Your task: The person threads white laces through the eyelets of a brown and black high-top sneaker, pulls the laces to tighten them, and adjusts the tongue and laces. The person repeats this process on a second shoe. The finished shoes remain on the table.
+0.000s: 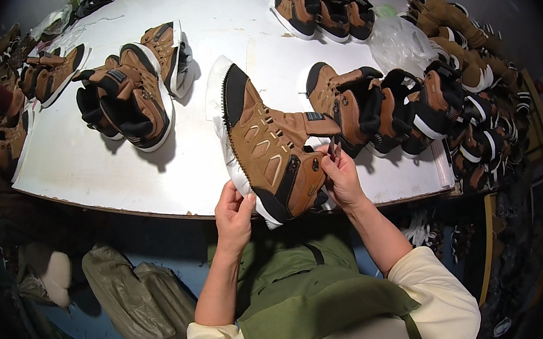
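A brown and black boot point(268, 145) with a white sole lies on its side near the front edge of the white table point(88, 161), toe pointing away from me. My left hand point(234, 213) grips the white sole at the heel end. My right hand point(341, 174) holds the boot's ankle collar and pinches a small thin thing by the tongue; what it is cannot be made out.
Two more boots point(130, 95) lie at the table's left, others point(318, 5) at the back. A row of boots point(396, 108) runs along the right, by a clear plastic bag point(396, 40). Piles of boots point(479, 84) fill the far right. Grey-green sacks point(137, 300) sit below.
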Available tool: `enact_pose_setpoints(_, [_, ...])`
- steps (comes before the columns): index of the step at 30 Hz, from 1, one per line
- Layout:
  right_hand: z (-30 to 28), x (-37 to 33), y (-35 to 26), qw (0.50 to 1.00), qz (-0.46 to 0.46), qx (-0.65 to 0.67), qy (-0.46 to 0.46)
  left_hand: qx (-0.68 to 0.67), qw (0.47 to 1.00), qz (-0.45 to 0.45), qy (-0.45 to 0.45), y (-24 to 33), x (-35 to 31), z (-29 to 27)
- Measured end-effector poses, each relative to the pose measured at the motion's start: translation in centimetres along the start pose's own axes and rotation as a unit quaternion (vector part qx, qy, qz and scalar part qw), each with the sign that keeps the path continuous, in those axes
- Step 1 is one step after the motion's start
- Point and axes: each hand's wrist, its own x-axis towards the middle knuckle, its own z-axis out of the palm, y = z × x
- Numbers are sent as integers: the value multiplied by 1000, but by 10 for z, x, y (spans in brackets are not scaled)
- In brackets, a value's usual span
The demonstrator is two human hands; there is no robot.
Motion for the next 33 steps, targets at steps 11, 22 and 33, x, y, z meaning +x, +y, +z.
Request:
enact_pose_setpoints(11, [-2, -6, 1, 1000, -11, -29, 3, -49, 999, -20, 1, -4, -2, 0])
enact_pose_setpoints(22, [-4, -21, -5, 995, -61, -82, -16, -75, 996, -23, -30, -15, -6, -3])
enact_pose_setpoints(33, [-3, -37, -17, 978, -106, -180, -16, -85, 993, -41, -69, -16, -9, -3])
